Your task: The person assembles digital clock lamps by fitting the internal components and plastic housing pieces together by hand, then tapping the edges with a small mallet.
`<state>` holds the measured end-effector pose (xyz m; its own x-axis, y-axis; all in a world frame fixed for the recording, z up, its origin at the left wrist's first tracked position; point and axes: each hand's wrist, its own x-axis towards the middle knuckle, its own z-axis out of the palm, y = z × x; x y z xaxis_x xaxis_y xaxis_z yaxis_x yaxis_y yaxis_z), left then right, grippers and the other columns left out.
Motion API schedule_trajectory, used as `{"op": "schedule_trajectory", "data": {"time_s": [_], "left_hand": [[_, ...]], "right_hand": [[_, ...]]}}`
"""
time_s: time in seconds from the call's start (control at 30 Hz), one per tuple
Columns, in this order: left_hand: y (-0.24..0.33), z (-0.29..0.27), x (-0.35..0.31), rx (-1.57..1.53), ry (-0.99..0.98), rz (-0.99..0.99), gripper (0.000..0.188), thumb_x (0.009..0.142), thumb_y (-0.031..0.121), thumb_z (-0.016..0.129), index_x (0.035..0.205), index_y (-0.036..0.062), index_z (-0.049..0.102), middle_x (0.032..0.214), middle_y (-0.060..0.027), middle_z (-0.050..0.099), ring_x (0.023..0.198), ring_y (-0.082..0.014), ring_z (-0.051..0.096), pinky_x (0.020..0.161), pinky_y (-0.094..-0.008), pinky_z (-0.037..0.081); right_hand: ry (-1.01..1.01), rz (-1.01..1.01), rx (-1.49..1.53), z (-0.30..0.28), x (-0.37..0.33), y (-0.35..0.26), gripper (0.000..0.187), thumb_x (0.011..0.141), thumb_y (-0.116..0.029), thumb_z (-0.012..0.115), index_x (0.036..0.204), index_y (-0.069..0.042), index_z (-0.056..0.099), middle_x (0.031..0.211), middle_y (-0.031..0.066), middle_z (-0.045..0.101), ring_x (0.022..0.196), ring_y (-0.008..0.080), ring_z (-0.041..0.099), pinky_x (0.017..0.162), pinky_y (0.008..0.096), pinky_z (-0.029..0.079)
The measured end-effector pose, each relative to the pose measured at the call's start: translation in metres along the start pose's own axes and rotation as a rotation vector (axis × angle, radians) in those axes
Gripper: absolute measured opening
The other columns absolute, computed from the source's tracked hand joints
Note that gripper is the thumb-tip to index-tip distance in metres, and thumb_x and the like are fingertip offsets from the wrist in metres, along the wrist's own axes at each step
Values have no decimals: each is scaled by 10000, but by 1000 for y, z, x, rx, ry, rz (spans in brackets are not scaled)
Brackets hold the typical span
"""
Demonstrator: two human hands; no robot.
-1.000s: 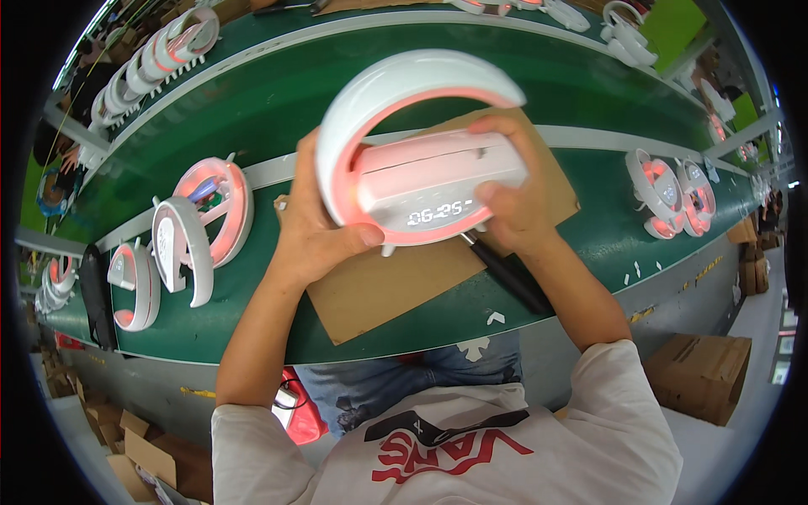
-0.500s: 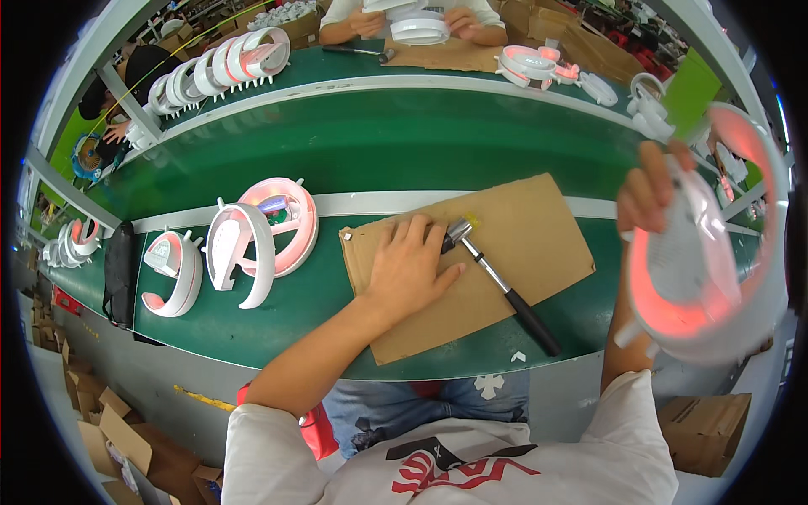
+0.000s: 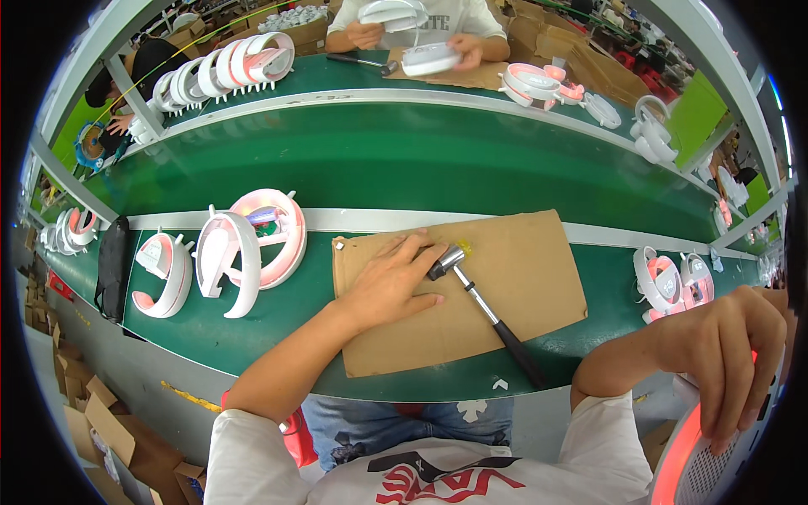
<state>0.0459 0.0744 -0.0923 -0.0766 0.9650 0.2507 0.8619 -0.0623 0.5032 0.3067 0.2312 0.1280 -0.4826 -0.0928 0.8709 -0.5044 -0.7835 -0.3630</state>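
My left hand (image 3: 383,282) lies flat on a brown cardboard sheet (image 3: 522,269), fingers stretched out. Its index finger is beside the steel head of a hammer (image 3: 480,303), whose black handle slants toward the table's near edge. At the lower right, my right hand (image 3: 724,353) grips a white, curved plastic housing (image 3: 707,471) with a glowing pink-red inner rim and a grey perforated panel. The picture's edge cuts off part of this housing. On the left of the green table stand a white ring-shaped housing (image 3: 250,252), a pink-rimmed one (image 3: 290,257) behind it and a third (image 3: 178,278).
More white and pink housings (image 3: 661,282) stand at the table's right. A black pouch (image 3: 113,269) lies at the left. Beyond a raised rail (image 3: 379,94), a row of housings (image 3: 223,67) stands, and a person (image 3: 412,34) handles white parts. Cardboard boxes (image 3: 101,421) lie on the floor.
My right hand has moved down and toward me with the housing, uncovering the housings at the right. My left hand stays on the cardboard. The person opposite now holds two white parts apart.
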Motion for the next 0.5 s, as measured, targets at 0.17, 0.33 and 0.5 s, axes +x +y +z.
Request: {"op": "schedule_trajectory", "data": {"time_s": [0.17,0.33,0.5], "left_hand": [[2,0,4,-17,32,-18,635,849,279,743,1396,70,497,1353,-178,484,1375,-380,416,1084,-459,415],[1,2,5,-36,29,-12,609,858,256,734,1389,63,505,1359,-181,486,1373,-382,422,1082,-454,418],[-1,3,4,-56,28,-19,569,881,239,714,1382,56,515,1357,-190,489,1368,-384,431,1084,-453,418]], "right_hand": [[-59,-25,129,-4,2,10,315,877,34,499,573,109,472,633,342,544,582,531,654,445,562,589],[-65,58,225,13,-5,17,326,877,2,474,586,142,519,621,333,542,586,558,641,464,589,575],[366,36,-321,41,-3,34,124,919,37,536,907,-86,521,698,89,604,542,178,607,400,196,404]]}}
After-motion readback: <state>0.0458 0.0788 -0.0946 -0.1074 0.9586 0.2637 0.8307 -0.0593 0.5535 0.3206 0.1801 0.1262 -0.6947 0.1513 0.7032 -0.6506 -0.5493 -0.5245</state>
